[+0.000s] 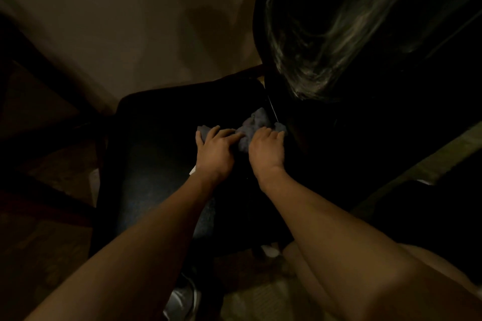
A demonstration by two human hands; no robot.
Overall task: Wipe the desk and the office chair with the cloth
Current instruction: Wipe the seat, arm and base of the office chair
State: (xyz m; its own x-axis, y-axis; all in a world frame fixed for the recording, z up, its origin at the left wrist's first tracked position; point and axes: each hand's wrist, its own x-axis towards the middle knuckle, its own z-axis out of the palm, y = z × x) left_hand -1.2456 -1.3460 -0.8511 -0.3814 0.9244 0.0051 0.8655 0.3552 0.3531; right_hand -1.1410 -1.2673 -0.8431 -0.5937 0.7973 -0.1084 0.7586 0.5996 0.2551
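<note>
The scene is dim. A dark office chair seat (156, 154) fills the middle of the view, with its black backrest (365, 34) rising at the upper right. A crumpled grey cloth (254, 122) lies on the seat close to the backrest. My left hand (215, 150) lies on the cloth's left part with its fingers spread and slightly bent. My right hand (266, 150) has its fingers curled into the cloth's right part. Both hands hide the cloth's near edge.
A beige wall (143, 21) stands behind the chair. Dark wooden furniture (31, 117) sits at the left. Part of the chair's silver base (182, 300) shows low down on a light floor (260, 300). My knee (300, 253) is at the lower right.
</note>
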